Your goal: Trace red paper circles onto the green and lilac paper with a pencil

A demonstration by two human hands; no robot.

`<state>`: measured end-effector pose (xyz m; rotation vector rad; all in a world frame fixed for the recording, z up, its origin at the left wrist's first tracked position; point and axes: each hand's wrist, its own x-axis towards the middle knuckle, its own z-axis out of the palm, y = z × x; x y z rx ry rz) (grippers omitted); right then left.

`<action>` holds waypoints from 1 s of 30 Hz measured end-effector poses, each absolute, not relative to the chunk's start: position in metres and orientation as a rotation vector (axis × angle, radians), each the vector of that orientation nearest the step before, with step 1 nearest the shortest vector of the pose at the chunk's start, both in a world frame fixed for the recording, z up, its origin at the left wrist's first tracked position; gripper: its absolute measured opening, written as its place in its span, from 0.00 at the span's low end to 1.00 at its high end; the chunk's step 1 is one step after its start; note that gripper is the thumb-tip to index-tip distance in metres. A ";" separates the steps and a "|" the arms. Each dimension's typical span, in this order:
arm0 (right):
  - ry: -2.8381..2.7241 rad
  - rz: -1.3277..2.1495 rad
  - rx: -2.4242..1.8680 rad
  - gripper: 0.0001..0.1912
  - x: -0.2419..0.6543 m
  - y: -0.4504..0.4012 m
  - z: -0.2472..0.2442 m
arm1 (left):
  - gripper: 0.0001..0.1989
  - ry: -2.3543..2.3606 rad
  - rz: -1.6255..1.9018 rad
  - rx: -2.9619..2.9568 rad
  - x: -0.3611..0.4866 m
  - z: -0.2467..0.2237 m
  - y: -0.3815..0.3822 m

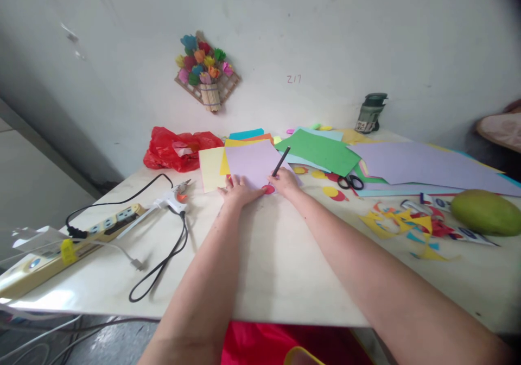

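My right hand (pixel 285 182) is closed around a dark pencil or pen (pixel 281 160), its tip down at a lilac sheet of paper (pixel 254 161). On that sheet's near edge lies a small red paper circle (pixel 268 189). My left hand (pixel 238 192) rests flat with fingers spread over the lilac sheet, its thumb reaching to the circle. Yellow paper (pixel 224 165) and a pale cream sheet (pixel 210 164) show from under the lilac one. Several cut yellow circles (pixel 329 191) and red ones lie to the right, near black-handled scissors (pixel 350 182).
A glue gun (pixel 176 199) with its cord and a power strip (pixel 109 224) occupy the left. A red plastic bag (pixel 179 149) sits behind. To the right are green paper (pixel 317 150), paper scraps (pixel 394 221), glue tubes (pixel 472 236), a green mango-like fruit (pixel 486 212) and a bottle (pixel 371 114).
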<state>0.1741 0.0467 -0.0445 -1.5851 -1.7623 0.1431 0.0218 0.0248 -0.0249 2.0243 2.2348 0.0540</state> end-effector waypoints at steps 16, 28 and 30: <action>-1.703 0.211 -1.585 0.10 0.175 0.044 -0.041 | 0.48 2.254 0.058 2.033 0.022 -0.026 0.025; -1.661 0.255 -1.608 0.08 0.176 0.038 -0.037 | 0.49 2.258 0.046 2.019 0.021 -0.027 0.028; -1.657 0.258 -1.604 0.08 0.176 0.038 -0.037 | 0.49 2.259 0.049 2.021 0.021 -0.028 0.029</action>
